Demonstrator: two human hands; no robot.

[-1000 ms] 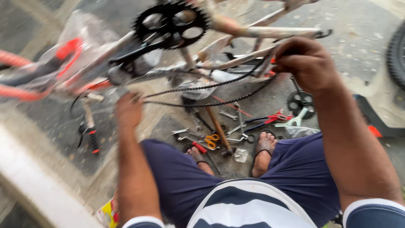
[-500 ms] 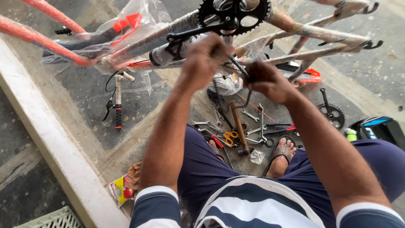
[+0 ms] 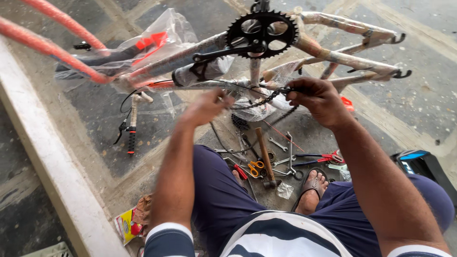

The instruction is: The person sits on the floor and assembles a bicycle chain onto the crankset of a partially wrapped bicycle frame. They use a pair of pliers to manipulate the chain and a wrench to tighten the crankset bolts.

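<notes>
A bicycle frame [image 3: 333, 54], partly wrapped in plastic, lies upturned before me with its black chainring [image 3: 262, 33] and crank uppermost. My right hand [image 3: 316, 101] pinches a black bicycle chain [image 3: 266, 99] just below the chainring. The chain sags leftward and down toward my left hand [image 3: 204, 108], which is blurred, fingers curled near the chain's other end. Whether the left hand grips the chain is unclear.
Tools lie on the floor between my legs: a wooden-handled hammer [image 3: 265, 157], orange-handled scissors [image 3: 255, 167], red pliers [image 3: 323, 157], several spanners. A handlebar grip with brake lever [image 3: 131, 131] hangs left. A concrete kerb [image 3: 52, 162] runs along the left; a black-blue case [image 3: 421, 166] sits right.
My hands have moved apart: the left dropped down and left along the chain, the right stays pinching it. The view has tilted so the chainring is more central.
</notes>
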